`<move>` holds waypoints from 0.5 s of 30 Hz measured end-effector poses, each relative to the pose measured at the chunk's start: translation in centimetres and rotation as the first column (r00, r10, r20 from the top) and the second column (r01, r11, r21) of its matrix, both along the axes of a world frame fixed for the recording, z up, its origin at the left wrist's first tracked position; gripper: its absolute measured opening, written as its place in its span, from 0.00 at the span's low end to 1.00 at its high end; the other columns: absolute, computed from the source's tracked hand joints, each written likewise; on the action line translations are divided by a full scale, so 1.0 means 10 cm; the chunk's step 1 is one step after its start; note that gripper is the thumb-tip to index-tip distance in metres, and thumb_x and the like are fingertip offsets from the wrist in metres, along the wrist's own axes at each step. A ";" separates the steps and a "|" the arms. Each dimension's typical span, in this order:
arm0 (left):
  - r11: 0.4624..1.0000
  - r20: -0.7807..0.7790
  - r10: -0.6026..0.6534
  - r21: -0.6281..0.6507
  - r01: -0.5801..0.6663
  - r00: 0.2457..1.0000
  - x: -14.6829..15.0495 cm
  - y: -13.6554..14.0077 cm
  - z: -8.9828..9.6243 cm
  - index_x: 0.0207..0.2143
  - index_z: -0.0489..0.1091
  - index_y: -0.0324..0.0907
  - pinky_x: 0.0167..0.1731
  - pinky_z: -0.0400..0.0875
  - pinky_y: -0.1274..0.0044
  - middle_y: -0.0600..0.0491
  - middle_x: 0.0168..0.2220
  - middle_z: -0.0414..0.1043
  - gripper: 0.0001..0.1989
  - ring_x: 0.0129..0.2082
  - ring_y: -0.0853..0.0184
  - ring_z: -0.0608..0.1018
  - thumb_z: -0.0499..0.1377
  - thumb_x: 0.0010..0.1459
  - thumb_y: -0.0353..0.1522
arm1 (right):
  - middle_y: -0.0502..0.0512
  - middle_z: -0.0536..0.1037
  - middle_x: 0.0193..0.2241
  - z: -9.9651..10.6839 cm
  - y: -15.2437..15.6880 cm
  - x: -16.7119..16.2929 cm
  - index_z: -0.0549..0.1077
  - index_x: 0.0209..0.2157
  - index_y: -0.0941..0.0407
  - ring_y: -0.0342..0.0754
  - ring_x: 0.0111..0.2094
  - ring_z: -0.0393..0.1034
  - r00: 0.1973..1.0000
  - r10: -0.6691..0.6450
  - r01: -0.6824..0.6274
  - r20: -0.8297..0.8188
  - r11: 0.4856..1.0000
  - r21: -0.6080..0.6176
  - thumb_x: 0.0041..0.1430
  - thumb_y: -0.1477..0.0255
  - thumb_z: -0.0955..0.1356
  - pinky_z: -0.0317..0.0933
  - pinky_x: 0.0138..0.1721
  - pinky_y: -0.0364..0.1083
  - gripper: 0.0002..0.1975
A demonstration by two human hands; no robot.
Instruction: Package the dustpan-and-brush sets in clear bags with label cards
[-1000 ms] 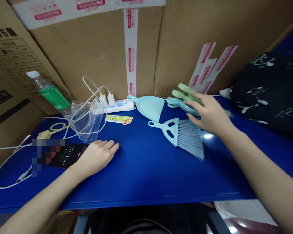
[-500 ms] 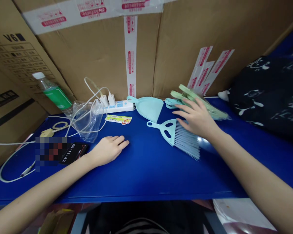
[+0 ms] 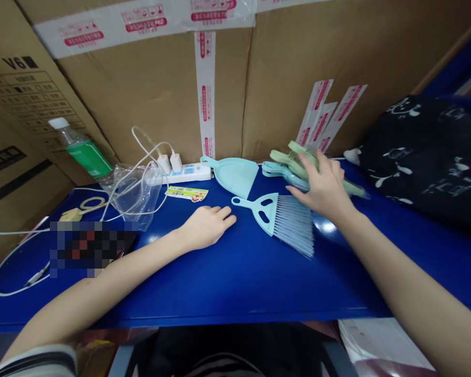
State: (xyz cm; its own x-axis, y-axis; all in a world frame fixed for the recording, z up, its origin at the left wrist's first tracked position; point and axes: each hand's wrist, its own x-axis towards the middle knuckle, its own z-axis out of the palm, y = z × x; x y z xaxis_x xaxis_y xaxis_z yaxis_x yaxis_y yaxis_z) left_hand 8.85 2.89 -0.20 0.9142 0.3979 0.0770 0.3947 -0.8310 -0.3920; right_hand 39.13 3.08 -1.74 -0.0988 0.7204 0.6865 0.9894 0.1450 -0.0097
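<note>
My right hand (image 3: pixel 325 184) lies over the bundle of pale green handled tools (image 3: pixel 288 161) in clear wrap at the back right. Its thumb is spread and its fingers bend onto the bundle, without a visible closed grip. Light blue handles (image 3: pixel 272 169) stick out beside the green ones. My left hand (image 3: pixel 209 226), palm down with loosely bent fingers and holding nothing, is just left of a light blue hand brush (image 3: pixel 267 213). That brush lies flat, its grey-blue bristles to the right. Behind it rests a light blue dustpan (image 3: pixel 237 175).
A white power strip (image 3: pixel 192 172) with plugs and cables stands along the cardboard wall (image 3: pixel 149 89). Leftward are a colourful label (image 3: pixel 186 193), a clear plastic bag (image 3: pixel 141 201), a green-labelled bottle (image 3: pixel 87 157) and a partly blurred phone (image 3: pixel 127 241). A black patterned bag (image 3: pixel 427 152) sits right.
My left hand has slid right, towards the brush handle. My right hand has shifted onto the green bundle, its fingers bending. The view has turned slightly.
</note>
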 end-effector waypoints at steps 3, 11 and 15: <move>1.000 0.031 0.000 0.001 0.000 1.000 0.12 0.05 -0.01 0.43 0.70 0.38 0.27 0.70 0.73 0.48 0.34 0.71 0.12 0.29 0.63 0.77 0.49 0.61 0.24 | 0.72 0.68 0.55 0.00 0.03 0.01 0.65 0.59 0.55 0.68 0.46 0.65 1.000 -0.007 0.007 -0.016 1.000 -0.003 0.57 0.62 0.66 0.62 0.41 0.68 0.29; 0.999 0.130 0.033 -0.022 -0.031 0.991 0.20 0.10 -0.08 0.44 0.70 0.38 0.28 0.71 0.73 0.48 0.37 0.72 0.13 0.31 0.63 0.78 0.49 0.62 0.25 | 0.61 0.74 0.52 0.06 0.02 -0.09 0.71 0.56 0.50 0.65 0.45 0.65 0.994 0.090 -0.088 0.064 0.996 -0.029 0.56 0.75 0.62 0.60 0.43 0.67 0.26; 0.998 0.161 0.053 -0.051 -0.045 0.986 0.17 0.10 -0.13 0.45 0.69 0.39 0.29 0.71 0.74 0.48 0.38 0.72 0.13 0.33 0.64 0.78 0.49 0.63 0.26 | 0.63 0.72 0.55 0.07 0.02 -0.11 0.72 0.55 0.51 0.65 0.45 0.65 0.990 0.061 -0.057 0.128 0.998 -0.037 0.56 0.77 0.61 0.62 0.40 0.66 0.24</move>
State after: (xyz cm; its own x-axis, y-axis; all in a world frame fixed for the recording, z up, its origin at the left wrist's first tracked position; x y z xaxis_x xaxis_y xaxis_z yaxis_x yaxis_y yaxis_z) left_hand 10.51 3.88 -1.49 0.8704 0.4486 0.2028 0.4906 -0.8249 -0.2808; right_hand 38.02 3.27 -1.06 -0.2280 0.7329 0.6409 0.9724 0.2049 0.1116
